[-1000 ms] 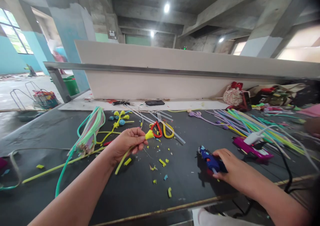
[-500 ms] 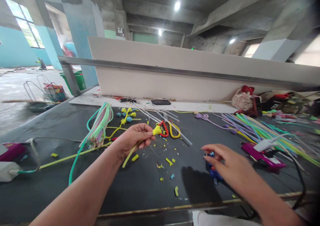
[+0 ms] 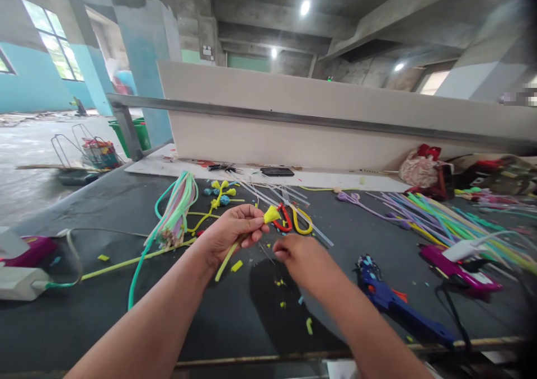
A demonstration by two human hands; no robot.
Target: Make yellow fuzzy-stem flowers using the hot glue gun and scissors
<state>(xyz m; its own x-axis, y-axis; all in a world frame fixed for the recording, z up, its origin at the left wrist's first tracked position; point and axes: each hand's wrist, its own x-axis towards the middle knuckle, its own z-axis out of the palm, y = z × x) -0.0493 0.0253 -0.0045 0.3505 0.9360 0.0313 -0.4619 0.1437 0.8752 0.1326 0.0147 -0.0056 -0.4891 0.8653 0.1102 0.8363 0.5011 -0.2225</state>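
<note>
My left hand [image 3: 231,234] is closed on a yellow foam stem [image 3: 230,254], held above the dark table [image 3: 104,211]; the stem's folded yellow tip [image 3: 271,215] sticks out past my fingertips. My right hand [image 3: 298,258] hovers just right of it, back of the hand up, fingers curled, with nothing visible in it. A blue glue gun [image 3: 392,302] lies flat on the table to the right of my right hand, untouched.
Red and yellow scissors [image 3: 293,220] lie just beyond my hands. A bundle of pastel stems [image 3: 176,211] sits at left, a spread of long coloured stems [image 3: 444,214] at right. A magenta glue gun [image 3: 459,270] with cable lies at right. Small foam offcuts [image 3: 308,326] dot the table.
My right hand let go of the blue glue gun, left it lying on the table, and moved left toward the yellow stem in my left hand.
</note>
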